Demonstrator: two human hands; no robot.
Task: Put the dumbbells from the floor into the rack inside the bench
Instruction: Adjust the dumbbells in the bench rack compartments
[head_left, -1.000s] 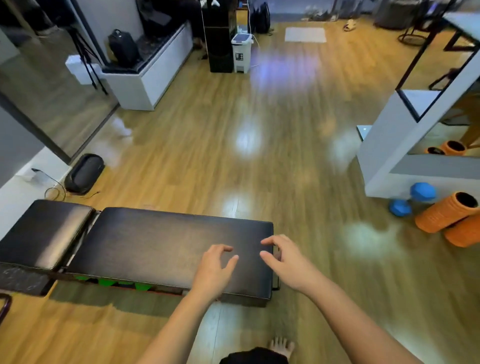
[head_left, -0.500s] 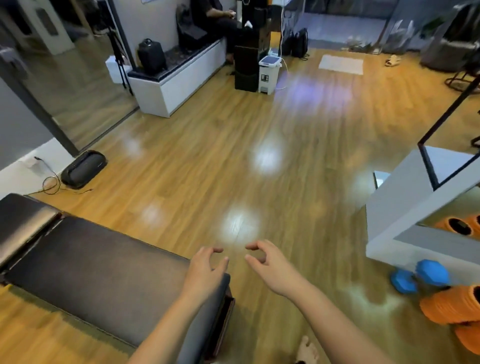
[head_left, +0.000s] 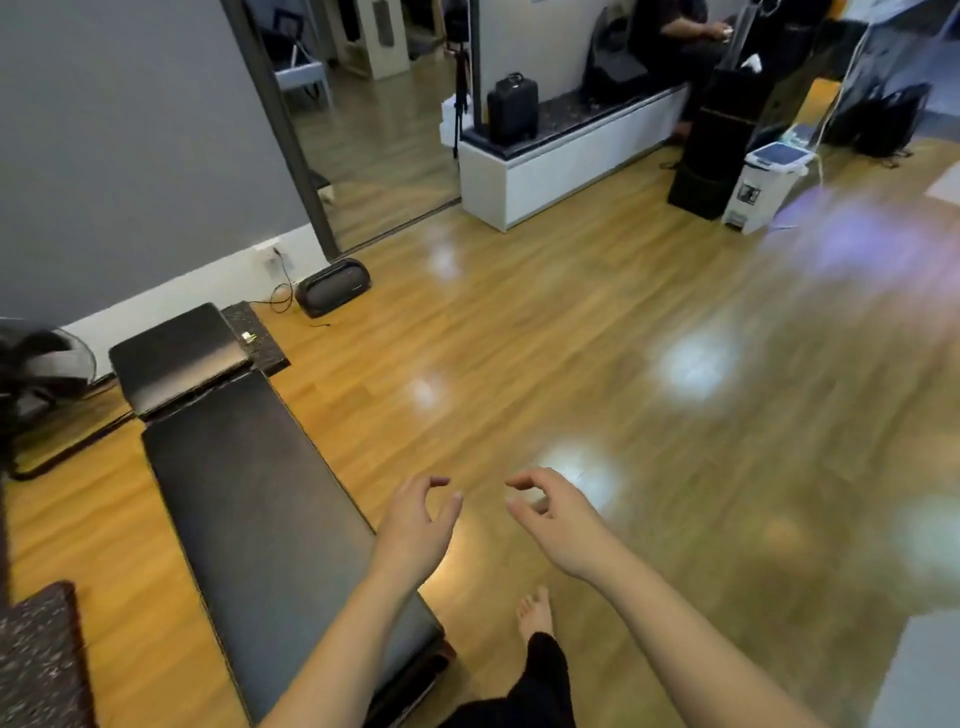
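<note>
The black padded bench (head_left: 249, 499) runs from the lower middle up toward the left wall, its lid down and the rack inside hidden. My left hand (head_left: 415, 525) hovers over the bench's near right edge, fingers loosely curled and holding nothing. To its right, my right hand (head_left: 556, 514) hangs above the wooden floor, also loosely curled and empty. No dumbbell shows in this view.
A black speaker (head_left: 332, 286) lies by the wall beyond the bench. A white low cabinet (head_left: 561, 171) with a black case on top stands at the back, a seated person behind it. A white bin (head_left: 763, 187) stands at the right. My bare foot (head_left: 535, 613) is beside the bench.
My view has swung left: the bench now runs away from me, and the blue dumbbells and orange rollers have left the frame. Both hands have lifted off the bench and stay empty.
</note>
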